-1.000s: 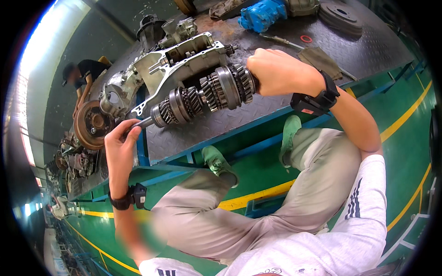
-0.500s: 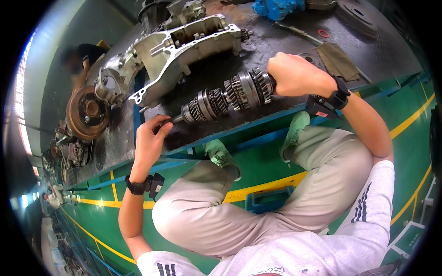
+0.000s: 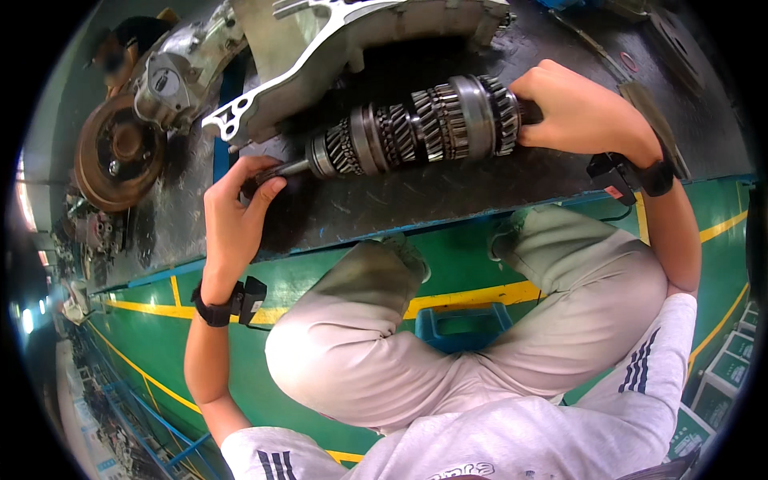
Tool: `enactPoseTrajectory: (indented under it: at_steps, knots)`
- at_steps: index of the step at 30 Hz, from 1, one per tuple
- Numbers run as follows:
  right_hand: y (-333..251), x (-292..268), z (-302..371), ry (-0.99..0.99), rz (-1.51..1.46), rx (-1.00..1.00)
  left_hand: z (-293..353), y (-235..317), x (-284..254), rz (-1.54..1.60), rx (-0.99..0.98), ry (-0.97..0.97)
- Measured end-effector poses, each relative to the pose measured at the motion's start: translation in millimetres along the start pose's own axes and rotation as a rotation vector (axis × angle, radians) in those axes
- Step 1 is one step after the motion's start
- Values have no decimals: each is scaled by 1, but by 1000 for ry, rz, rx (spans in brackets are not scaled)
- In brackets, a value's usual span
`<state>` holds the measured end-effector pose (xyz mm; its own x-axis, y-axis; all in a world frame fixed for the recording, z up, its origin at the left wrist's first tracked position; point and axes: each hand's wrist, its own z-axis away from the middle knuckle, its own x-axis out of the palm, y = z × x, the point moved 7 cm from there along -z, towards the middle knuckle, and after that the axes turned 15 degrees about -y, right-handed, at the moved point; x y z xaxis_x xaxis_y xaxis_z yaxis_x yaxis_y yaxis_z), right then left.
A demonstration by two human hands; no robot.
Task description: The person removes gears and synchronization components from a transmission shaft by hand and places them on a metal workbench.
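Observation:
A metal gear shaft (image 3: 416, 128) with several toothed gears and smooth rings lies across the space above the dark bench. My left hand (image 3: 236, 212) pinches its thin left end between thumb and fingers. Around its thick right end, past the last toothed gear, my right hand (image 3: 580, 112) is closed. The shaft tilts a little, its right end farther up in the picture. Just beyond it stands an open cast-metal gearbox housing (image 3: 320, 76), apart from the gears. Each wrist wears a black strap with a small black box.
The bench edge (image 3: 384, 234) runs in front of my knees. A rusty brake disc (image 3: 120, 152) stands at the left beside another metal casing (image 3: 172, 88). At the right lie a cloth (image 3: 652, 120), a rod and a red ring (image 3: 628, 61). A person (image 3: 120, 56) is at the far left.
The gear shaft now looks larger and more level, with both hands still gripping its ends. My right hand is farther right, my left a little left. The view has shifted, cutting off the housing's top.

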<state>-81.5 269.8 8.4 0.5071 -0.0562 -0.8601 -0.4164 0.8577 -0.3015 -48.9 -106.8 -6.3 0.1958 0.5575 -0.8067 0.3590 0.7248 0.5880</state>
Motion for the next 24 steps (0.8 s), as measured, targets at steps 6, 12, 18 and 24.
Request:
enactPoseTrajectory:
  at_steps: [6,12,18,24]
  knots:
    - [-7,-10,11,59,20,-96,-3,15,3,-6,112,-28]
    - [-7,-15,13,-7,-70,-160,-5,27,3,-151,63,-244]
    - [-34,-19,-4,171,-1,-388,-18,70,14,-277,168,-379]
    - [-78,-14,-10,409,117,-449,-20,104,31,-212,279,-271]
